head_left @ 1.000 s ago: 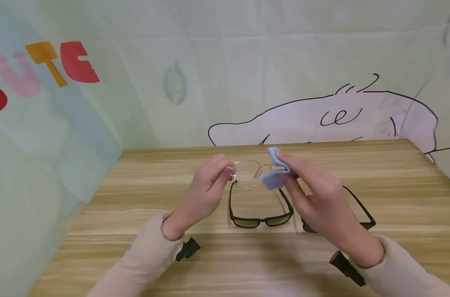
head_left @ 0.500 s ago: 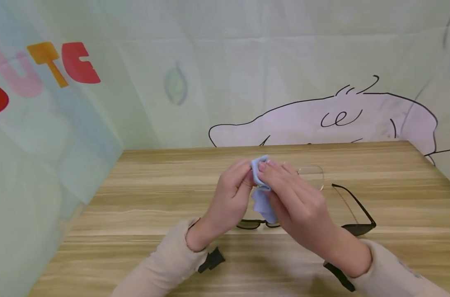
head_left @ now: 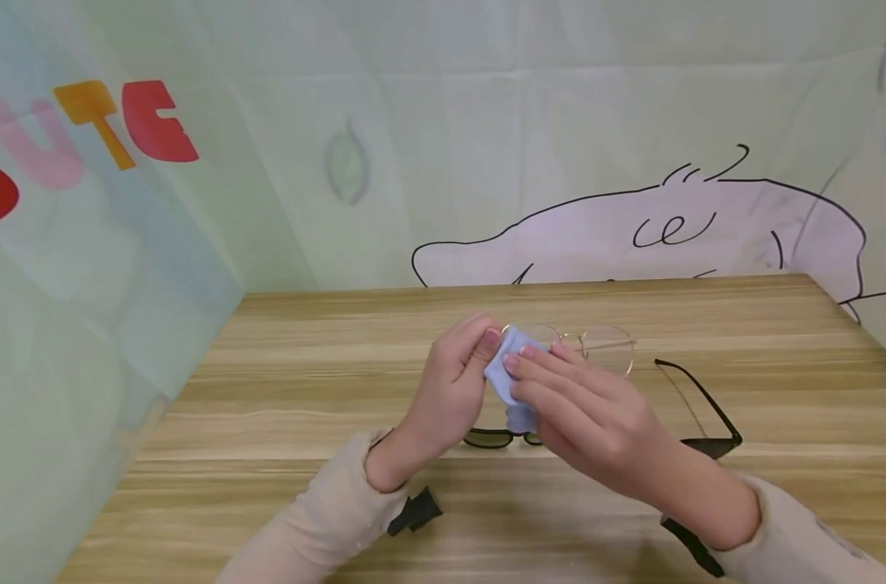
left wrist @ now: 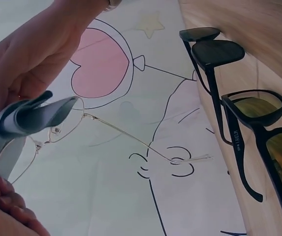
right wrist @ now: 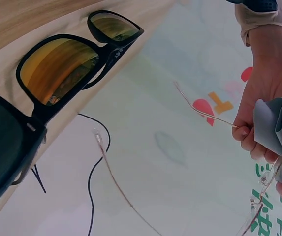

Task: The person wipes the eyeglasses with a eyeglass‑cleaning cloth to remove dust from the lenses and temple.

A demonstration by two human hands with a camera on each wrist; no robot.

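The 2 hands are close together above the counter: the left hand pinches 1 side of the wire-rimmed glasses, and the right hand clamps a blue cloth over the lens there. The right wrist view shows 2 slender temples sticking out; the left wrist view shows 1. Black-framed sunglasses, partly covered in the head view, reveal amber lenses to both wrist views, with lettering legible only from the left.
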